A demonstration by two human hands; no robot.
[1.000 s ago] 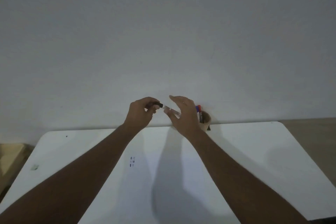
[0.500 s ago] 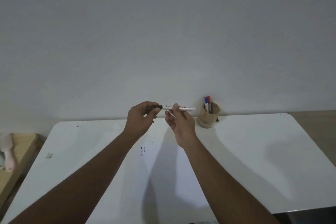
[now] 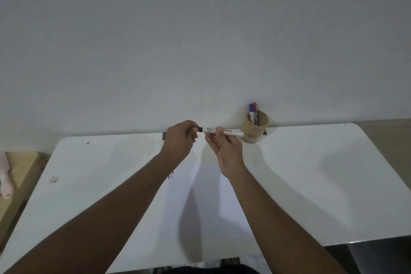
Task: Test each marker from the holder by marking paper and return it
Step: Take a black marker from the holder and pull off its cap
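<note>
A white marker [image 3: 231,132] with a black cap lies level in the air between my hands, above the far side of the table. My left hand [image 3: 180,140] is closed around the black cap end. My right hand [image 3: 224,147] pinches the white barrel near its middle. A tan round holder [image 3: 255,128] stands at the table's far edge against the wall, just right of the marker's tail, with a blue-capped marker [image 3: 251,111] and a red-capped marker [image 3: 254,109] upright in it. White paper [image 3: 206,196] lies below my hands with small dark marks [image 3: 171,174] beside my left forearm.
The white table [image 3: 322,173] has rounded corners and butts against a plain wall. A small scrap [image 3: 53,178] lies near the left edge. A wooden surface with a pale object [image 3: 5,176] sits at far left. A dark clip [image 3: 164,135] sits at the far edge.
The marker has turned level and come fully into sight as my right hand shifted from covering it to pinching its barrel. The view tilted, so the holder now stands clear of my hand.
</note>
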